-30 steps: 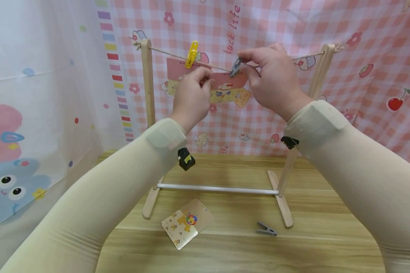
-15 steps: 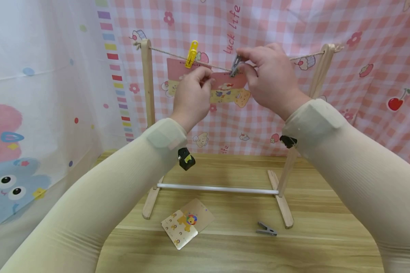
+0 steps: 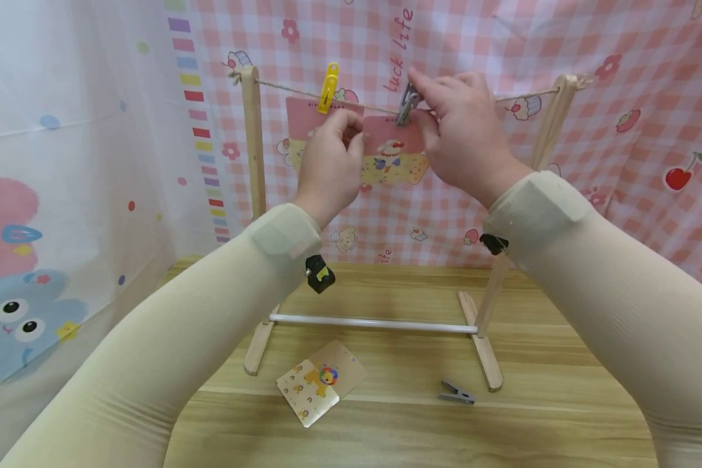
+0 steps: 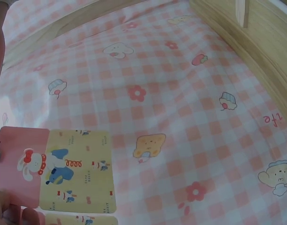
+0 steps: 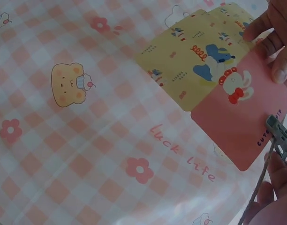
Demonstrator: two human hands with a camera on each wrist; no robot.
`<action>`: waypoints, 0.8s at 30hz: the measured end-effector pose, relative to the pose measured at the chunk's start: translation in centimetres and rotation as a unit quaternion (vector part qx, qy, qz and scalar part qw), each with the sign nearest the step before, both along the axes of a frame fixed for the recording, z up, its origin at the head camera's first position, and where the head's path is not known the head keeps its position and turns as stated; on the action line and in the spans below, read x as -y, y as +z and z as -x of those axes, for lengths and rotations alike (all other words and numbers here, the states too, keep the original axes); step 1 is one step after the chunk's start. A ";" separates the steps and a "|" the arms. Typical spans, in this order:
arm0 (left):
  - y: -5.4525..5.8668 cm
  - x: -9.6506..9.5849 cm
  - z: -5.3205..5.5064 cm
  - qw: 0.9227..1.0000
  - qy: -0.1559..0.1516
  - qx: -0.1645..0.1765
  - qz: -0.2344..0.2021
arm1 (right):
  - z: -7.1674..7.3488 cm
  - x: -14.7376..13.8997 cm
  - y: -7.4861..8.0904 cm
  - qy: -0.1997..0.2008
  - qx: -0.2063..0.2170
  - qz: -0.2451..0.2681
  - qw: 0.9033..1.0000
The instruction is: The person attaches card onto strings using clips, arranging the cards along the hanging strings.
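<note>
My left hand (image 3: 330, 162) pinches the left edge of a pink and yellow rabbit card (image 3: 394, 146). My right hand (image 3: 468, 127) pinches a grey clothespin (image 3: 408, 107), whose tip sits over the card's top edge by the rope (image 3: 380, 109). In the right wrist view the same clothespin (image 5: 280, 136) lies against the card's pink half (image 5: 230, 126). Left of it, a similar pink and yellow card (image 3: 304, 117) hangs from the rope under a yellow clothespin (image 3: 328, 88), partly behind my left hand.
A wooden stand with a left post (image 3: 253, 143) and a right post (image 3: 552, 123) carries the rope. A white bar (image 3: 374, 322) joins its feet. On the table (image 3: 409, 435) lie lion-printed cards (image 3: 310, 390) and another grey clothespin (image 3: 457, 392). A checked cloth (image 3: 444, 214) hangs behind.
The rabbit card and the grey clothespin have risen slightly, and more of the card shows. My right hand's upper fingertip has shifted up on the clothespin. The left hand stays nearly still.
</note>
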State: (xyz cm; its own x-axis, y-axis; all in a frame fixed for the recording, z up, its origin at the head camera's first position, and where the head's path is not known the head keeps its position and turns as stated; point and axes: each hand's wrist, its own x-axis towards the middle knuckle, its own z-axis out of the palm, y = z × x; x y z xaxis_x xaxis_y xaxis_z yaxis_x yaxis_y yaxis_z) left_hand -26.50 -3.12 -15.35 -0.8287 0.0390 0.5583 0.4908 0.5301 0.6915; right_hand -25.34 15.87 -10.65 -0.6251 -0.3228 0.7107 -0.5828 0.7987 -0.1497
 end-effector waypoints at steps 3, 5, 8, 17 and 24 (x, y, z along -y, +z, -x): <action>0.0 0.0 -0.1 1.000 -0.004 -0.006 -0.011 | 0.0 0.1 -0.2 -0.009 -0.001 0.003 1.000; -0.1 0.0 -0.2 1.000 -0.009 -0.009 -0.018 | 0.0 0.1 -0.3 -0.009 -0.008 0.004 1.000; -0.2 0.1 -0.3 0.999 -0.020 -0.017 -0.029 | 0.0 0.1 -0.3 -0.010 -0.014 0.008 1.000; -0.3 0.5 -0.7 0.998 -0.033 -0.041 -0.043 | -0.4 0.0 -0.1 -0.028 0.012 0.016 0.999; -1.2 1.4 -1.2 0.997 -0.035 -0.067 -0.009 | -0.6 -0.4 -0.7 -0.018 -0.004 0.020 1.000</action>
State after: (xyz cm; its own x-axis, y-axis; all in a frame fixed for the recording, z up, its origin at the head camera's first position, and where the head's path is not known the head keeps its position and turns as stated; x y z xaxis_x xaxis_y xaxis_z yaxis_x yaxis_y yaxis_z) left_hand -25.26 -4.51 -16.60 -0.7415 0.0837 0.6657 0.6155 0.4796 0.6254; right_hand -24.77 16.30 -11.37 -0.6305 -0.2715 0.7271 -0.5553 0.8123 -0.1782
